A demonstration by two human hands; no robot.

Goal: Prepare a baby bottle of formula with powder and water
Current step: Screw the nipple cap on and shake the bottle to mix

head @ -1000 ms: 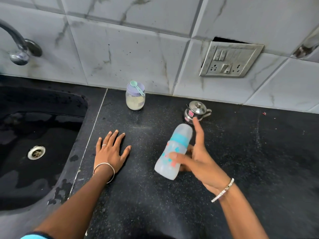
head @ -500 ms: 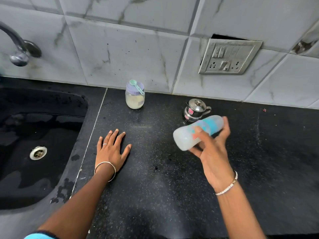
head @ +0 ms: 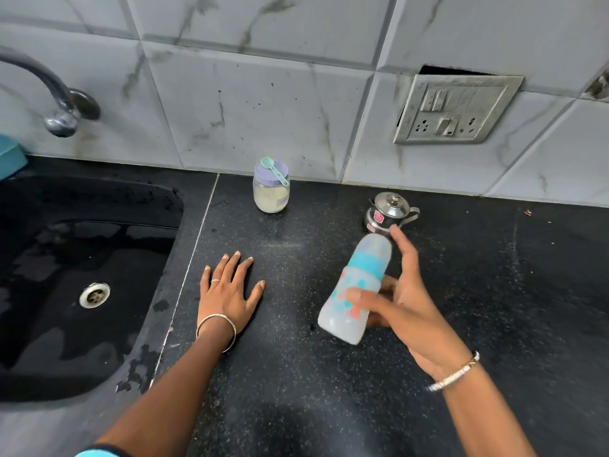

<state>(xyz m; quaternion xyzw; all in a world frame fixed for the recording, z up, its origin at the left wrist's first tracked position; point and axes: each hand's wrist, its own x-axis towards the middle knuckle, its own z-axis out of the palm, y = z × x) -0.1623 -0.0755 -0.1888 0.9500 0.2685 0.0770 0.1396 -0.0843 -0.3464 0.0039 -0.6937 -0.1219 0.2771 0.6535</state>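
Observation:
My right hand grips a capped baby bottle with a blue ring and milky liquid inside, tilted with its cap pointing up and away, held above the black counter. My index finger reaches along the cap. My left hand lies flat on the counter with fingers spread, holding nothing. A glass jar of pale powder with a lilac lid stands near the wall, a green scoop lying on its lid. A small steel kettle with its lid on stands just behind the bottle.
A black sink with a wet basin and metal drain fills the left side, under a tap on the tiled wall. A switch and socket plate hangs on the wall at the right. A blue object shows at the left edge.
The bottle swung from tilted upright to lying sideways near the kettle, then back to tilted upright lower down, a shaking motion. My left hand stayed flat on the counter.

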